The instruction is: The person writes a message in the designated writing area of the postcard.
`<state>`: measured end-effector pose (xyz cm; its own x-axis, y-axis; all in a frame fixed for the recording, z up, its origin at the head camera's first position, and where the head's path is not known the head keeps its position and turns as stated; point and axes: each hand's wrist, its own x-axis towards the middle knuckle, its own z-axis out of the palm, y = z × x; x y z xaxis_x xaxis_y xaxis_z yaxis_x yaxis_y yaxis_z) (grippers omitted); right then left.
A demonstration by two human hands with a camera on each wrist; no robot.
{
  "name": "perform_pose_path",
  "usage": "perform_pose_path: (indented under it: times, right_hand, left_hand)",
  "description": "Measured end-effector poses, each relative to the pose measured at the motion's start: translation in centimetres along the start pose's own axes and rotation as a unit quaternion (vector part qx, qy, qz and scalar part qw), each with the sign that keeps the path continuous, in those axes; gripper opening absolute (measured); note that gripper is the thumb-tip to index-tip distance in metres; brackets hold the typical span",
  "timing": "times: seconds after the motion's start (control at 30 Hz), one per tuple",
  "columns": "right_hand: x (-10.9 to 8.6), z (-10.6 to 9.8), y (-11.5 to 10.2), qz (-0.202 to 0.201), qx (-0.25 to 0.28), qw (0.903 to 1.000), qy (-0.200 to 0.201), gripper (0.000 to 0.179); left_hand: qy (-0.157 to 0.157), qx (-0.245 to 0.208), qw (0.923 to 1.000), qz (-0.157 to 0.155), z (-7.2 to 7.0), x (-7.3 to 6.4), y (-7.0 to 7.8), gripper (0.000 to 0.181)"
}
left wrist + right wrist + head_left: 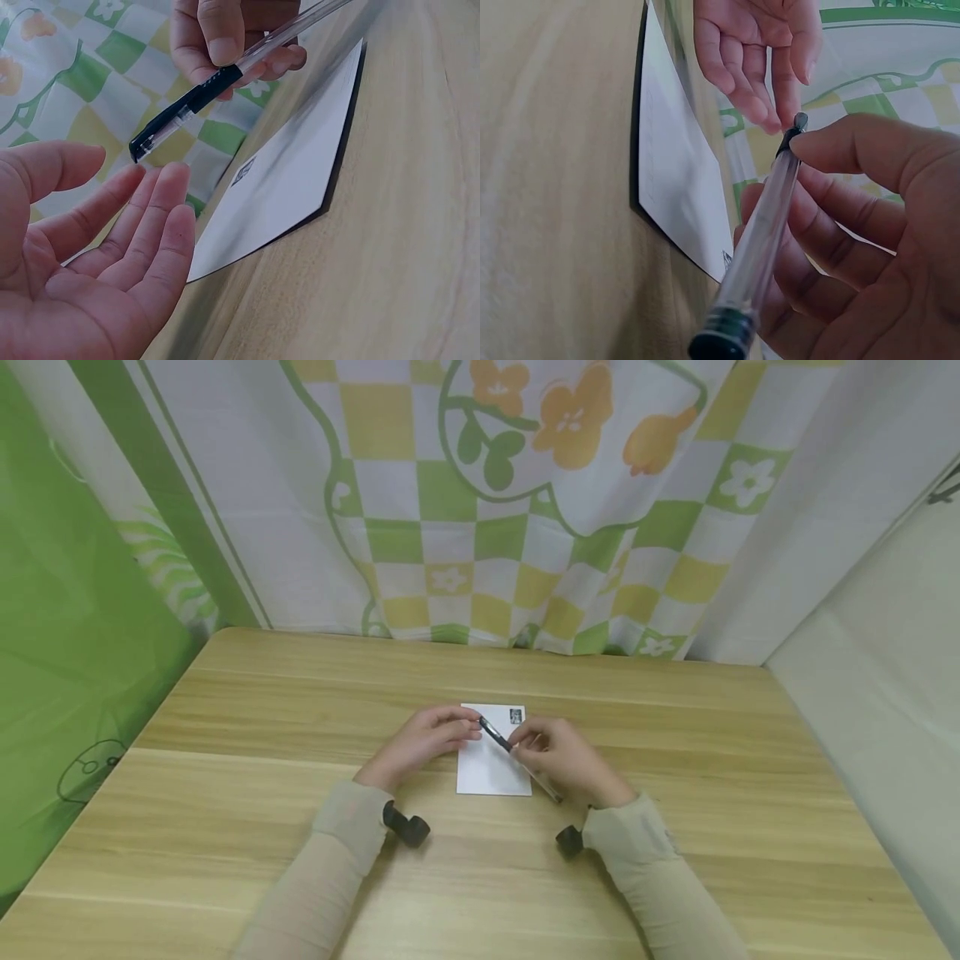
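A gel pen (495, 734) with a clear barrel and black grip slants over a white pad (483, 772). My right hand (562, 756) pinches the pen between thumb and fingers near its black grip. In the left wrist view, the pen's capped end (161, 124) with its black clip points at my left hand (97, 255). That hand's fingers are relaxed and spread, the index fingertip right at the cap's end. The pen's dark rear end (724, 334) faces the camera in the right wrist view.
The white pad has a small dark printed square (516, 717) in its far right corner and a dark underside. It lies on a wooden table (300, 710). Behind the table hangs a patterned curtain (450, 543); green fabric (75, 610) hangs at the left.
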<state>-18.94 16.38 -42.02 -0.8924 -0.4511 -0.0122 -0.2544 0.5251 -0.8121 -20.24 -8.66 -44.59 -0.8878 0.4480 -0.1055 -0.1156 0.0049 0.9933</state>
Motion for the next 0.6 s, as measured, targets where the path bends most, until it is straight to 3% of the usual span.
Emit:
perform_pose_path:
  times: [0.6]
  right_hand:
    - [0.18,0.58,-0.17,-0.048,-0.015,0.9987,-0.005,0.008]
  left_hand:
    - [0.008,0.010,0.9999,0.004,0.24,-0.14,-0.18,0.037]
